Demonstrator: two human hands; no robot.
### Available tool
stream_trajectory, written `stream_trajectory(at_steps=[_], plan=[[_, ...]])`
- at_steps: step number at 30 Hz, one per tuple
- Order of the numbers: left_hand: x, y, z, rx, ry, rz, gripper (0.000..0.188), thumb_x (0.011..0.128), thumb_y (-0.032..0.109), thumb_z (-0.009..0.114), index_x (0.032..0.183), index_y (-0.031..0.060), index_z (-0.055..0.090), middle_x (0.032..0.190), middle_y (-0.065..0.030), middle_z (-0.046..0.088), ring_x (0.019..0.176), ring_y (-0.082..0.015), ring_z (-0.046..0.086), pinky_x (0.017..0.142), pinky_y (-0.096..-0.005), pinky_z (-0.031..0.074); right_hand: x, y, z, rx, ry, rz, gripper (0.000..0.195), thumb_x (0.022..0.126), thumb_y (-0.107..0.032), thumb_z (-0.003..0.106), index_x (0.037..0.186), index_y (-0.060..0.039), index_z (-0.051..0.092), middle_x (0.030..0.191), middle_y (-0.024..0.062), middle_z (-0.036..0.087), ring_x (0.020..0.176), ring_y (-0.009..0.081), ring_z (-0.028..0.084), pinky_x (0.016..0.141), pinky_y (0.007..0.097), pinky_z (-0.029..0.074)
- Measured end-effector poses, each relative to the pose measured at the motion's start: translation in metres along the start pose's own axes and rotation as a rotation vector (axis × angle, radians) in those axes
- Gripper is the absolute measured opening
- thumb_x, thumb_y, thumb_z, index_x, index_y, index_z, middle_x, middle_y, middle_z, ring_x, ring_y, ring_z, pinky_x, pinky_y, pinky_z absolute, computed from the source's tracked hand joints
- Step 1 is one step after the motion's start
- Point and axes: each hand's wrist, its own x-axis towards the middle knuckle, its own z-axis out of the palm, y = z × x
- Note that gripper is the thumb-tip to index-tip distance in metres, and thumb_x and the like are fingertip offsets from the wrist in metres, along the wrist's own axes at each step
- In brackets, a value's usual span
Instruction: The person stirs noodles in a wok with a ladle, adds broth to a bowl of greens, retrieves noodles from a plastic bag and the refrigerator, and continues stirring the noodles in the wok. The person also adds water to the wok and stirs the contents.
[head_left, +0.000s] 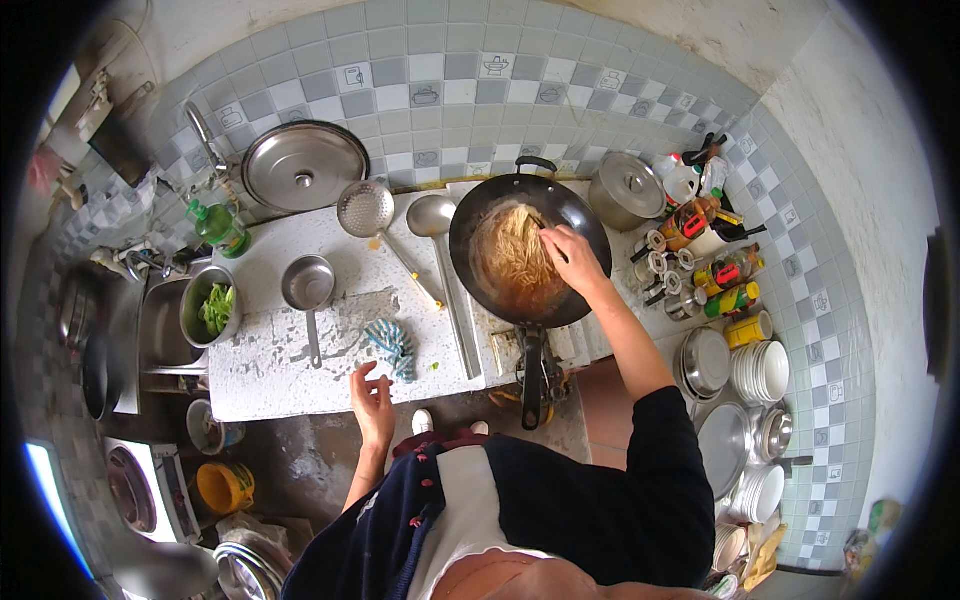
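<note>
My right hand (576, 259) is over the wok (480, 300), closed around a thin dark utensil, perhaps chopsticks, mostly hidden by the fingers. Its tip reaches into a heap of noodles (521, 251) in brown, bubbling liquid. The wok sits on a gas stove (510, 349), its long black handle (532, 382) pointing towards me. Off to the left, my left hand (373, 405) holds nothing, fingers apart, at the counter's front edge. Just beyond it lies a crumpled blue-and-white striped cloth (391, 346).
On the counter (262, 375) are a long-handled ladle (433, 217), a skimmer (366, 210), a small saucepan (308, 282) and a bowl of leafy greens (217, 307). Right of the wok stand a lidded pot (628, 191), seasoning jars (660, 266), bottles (690, 223) and stacked bowls (761, 371).
</note>
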Motion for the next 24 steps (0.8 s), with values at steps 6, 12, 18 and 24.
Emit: stream_trajectory(at_steps=[6,12,18,24], plan=[[0.000,0.007,0.006,-0.005,-0.046,-0.013,0.027,0.091,0.003,0.055,0.118,-0.0001,0.051,0.108,-0.0121,0.054,0.078,-0.0169,0.064,0.062,-0.0278,0.052,-0.002,0.006,0.021,0.048,0.082,0.013,0.017,0.091,-0.012,0.059,0.099,0.0007,0.067,0.096,0.0189,0.067,0.087,0.0358,0.064,0.078,0.0388,0.050],[-0.002,0.006,0.010,-0.017,-0.072,0.004,0.027,0.090,0.001,0.056,0.117,-0.0011,0.052,0.107,-0.0128,0.053,0.078,-0.0172,0.064,0.061,-0.0282,0.052,-0.045,0.008,0.021,0.164,-0.250,0.023,0.022,0.093,-0.016,0.054,0.099,0.0009,0.067,0.095,0.0172,0.067,0.090,0.0344,0.064,0.079,0.0393,0.050],[-0.001,0.008,0.016,-0.024,-0.105,0.000,0.025,0.090,0.001,0.057,0.115,-0.0014,0.053,0.107,-0.0133,0.053,0.075,-0.0173,0.064,0.060,-0.0277,0.052,-0.081,-0.005,-0.030,0.216,-0.432,0.020,0.019,0.091,-0.013,0.058,0.099,0.0014,0.068,0.091,0.0167,0.068,0.084,0.0327,0.065,0.074,0.0379,0.050],[0.001,0.011,0.022,-0.036,-0.127,0.027,0.024,0.090,0.000,0.056,0.114,-0.0017,0.054,0.107,-0.0132,0.054,0.075,-0.0172,0.063,0.060,-0.0275,0.052,-0.069,-0.020,-0.089,0.171,-0.409,0.290,0.020,0.090,-0.017,0.061,0.096,0.0003,0.070,0.096,0.0172,0.069,0.083,0.0301,0.067,0.075,0.0348,0.051]])
